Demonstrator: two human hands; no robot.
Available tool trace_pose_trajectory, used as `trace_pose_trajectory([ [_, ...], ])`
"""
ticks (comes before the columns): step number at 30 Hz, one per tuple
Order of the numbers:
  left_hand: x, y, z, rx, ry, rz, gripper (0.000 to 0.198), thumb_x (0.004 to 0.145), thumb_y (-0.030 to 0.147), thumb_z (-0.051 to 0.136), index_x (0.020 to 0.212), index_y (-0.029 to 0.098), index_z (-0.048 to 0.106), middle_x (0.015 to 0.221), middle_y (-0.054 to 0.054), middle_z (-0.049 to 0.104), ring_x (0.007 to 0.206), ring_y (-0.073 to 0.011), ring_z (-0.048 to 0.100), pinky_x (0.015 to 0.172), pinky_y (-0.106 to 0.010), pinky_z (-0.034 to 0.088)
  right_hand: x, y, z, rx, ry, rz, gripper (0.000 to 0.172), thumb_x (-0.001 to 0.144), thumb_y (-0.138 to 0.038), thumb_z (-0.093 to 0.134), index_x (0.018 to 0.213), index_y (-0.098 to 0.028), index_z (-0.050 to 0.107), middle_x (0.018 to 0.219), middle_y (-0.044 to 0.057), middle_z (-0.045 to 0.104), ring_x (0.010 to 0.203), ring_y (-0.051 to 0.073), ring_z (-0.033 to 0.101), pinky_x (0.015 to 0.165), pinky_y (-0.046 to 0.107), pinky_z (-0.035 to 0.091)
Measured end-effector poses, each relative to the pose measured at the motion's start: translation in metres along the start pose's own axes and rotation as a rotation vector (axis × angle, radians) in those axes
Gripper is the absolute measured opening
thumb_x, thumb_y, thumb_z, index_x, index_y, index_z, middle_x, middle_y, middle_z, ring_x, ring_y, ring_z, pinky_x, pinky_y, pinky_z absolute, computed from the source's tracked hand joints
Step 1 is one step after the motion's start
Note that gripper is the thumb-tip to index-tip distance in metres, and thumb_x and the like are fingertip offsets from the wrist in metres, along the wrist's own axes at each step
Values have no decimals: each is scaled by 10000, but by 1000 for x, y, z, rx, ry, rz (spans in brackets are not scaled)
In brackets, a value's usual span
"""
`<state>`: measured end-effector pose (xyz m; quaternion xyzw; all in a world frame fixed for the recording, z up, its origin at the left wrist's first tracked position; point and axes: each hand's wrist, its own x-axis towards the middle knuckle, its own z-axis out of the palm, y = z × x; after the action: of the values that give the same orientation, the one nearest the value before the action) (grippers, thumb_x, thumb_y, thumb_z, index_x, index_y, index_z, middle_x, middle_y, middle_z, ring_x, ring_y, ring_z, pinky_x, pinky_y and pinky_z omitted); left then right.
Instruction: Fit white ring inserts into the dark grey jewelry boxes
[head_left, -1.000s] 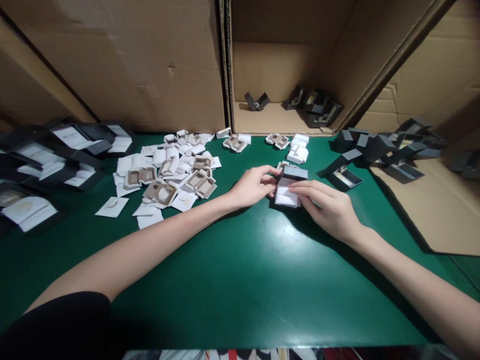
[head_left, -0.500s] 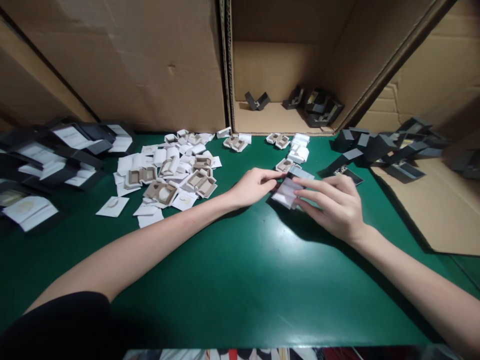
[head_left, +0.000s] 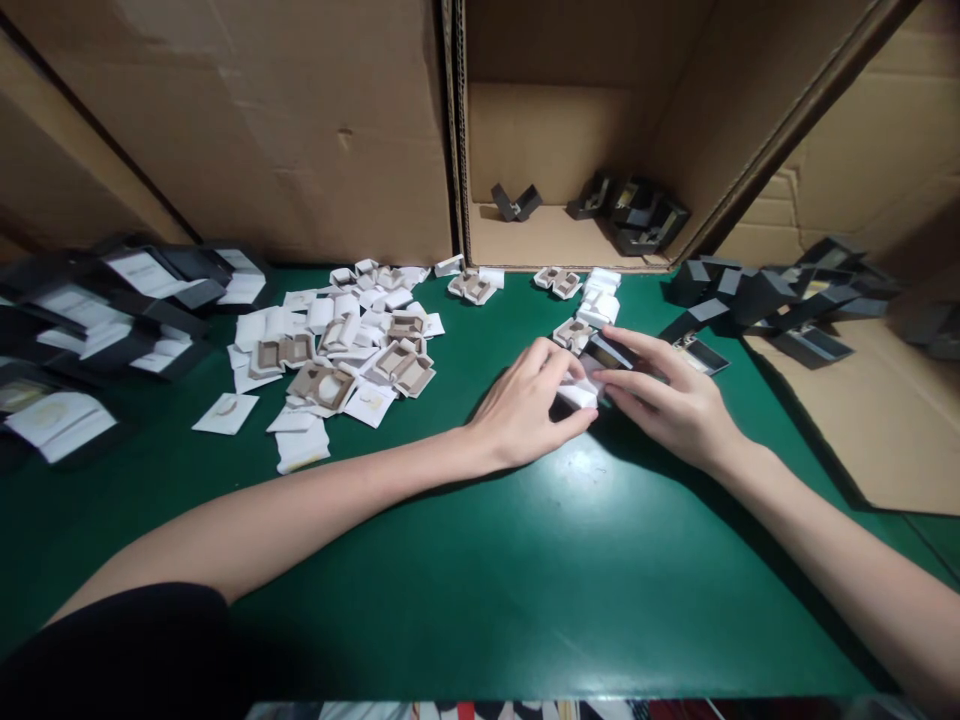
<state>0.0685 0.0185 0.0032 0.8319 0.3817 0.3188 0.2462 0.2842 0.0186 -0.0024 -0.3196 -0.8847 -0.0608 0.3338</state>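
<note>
My left hand (head_left: 521, 408) is closed at the middle of the table, its thumb and fingers pinching a white paper insert (head_left: 579, 394). Facing it from the right, my right hand (head_left: 681, 405) has its fingers curled on a small dark hinged box (head_left: 611, 352). The insert lies at the near side of this box; whether it is still partly inside cannot be made out. My fingers hide part of both. Just beyond the box are a grey-brown insert tray (head_left: 571, 334) and several white folded pieces (head_left: 600, 297).
On the left lie a heap of white inserts (head_left: 352, 335) and many dark boxes with white linings (head_left: 90, 320). More open dark boxes (head_left: 795, 295) sit at right by a cardboard flap (head_left: 870, 420). A large carton (head_left: 555, 130) holding several dark boxes stands behind the green table (head_left: 480, 580).
My left hand has turned and come over the white insert, now pinching it. The dark box has tilted in my right hand. Another white piece shows at the heap's near edge.
</note>
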Motion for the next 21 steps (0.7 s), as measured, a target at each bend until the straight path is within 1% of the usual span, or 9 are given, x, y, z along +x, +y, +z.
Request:
trace_pose_trajectory([
  [2,1,-1,0,-30,13,25,146,831,262,579,954,187,556,1027,-55,550,959,-193,563,817,-315,479,0,0,1,-27,22,12,226,832,-136,598,1019,-249,655,1366,109,489,1177,266,559,893,422,550],
  [4,4,-4,0,-69,37,32,92,831,210,570,918,179,571,1002,-48,590,937,-178,579,814,-297,473,0,0,1,-62,44,22,192,820,-145,619,979,-241,668,1330,116,493,1163,274,554,894,440,545],
  [7,7,-8,0,-107,62,39,89,816,165,581,903,173,600,985,-36,645,914,-169,607,825,-288,466,1,-2,3,-105,66,40,139,808,-166,638,927,-223,680,1259,129,512,1130,293,553,878,459,542],
  [10,9,-11,0,-107,57,54,110,815,159,580,915,179,620,986,-32,675,915,-175,627,835,-288,466,3,-4,4,-89,73,47,117,816,-166,626,906,-228,669,1236,116,512,1143,296,542,887,466,537],
  [15,9,-10,3,-16,66,59,129,787,146,578,905,179,618,966,-28,679,879,-179,630,803,-276,461,3,-6,8,-34,79,42,116,815,-145,625,904,-215,646,1250,114,473,1188,285,505,889,447,552],
  [18,11,-7,4,84,75,55,134,762,139,571,888,176,597,923,-19,658,818,-169,613,720,-262,445,2,-6,10,-36,100,49,101,806,-139,633,877,-211,635,1229,112,472,1191,289,502,876,453,559],
  [21,12,-2,4,205,68,57,130,766,156,547,892,182,567,895,-12,621,750,-156,581,636,-257,413,2,-6,13,-51,117,39,83,788,-123,647,832,-188,620,1200,128,482,1194,312,506,865,459,561],
])
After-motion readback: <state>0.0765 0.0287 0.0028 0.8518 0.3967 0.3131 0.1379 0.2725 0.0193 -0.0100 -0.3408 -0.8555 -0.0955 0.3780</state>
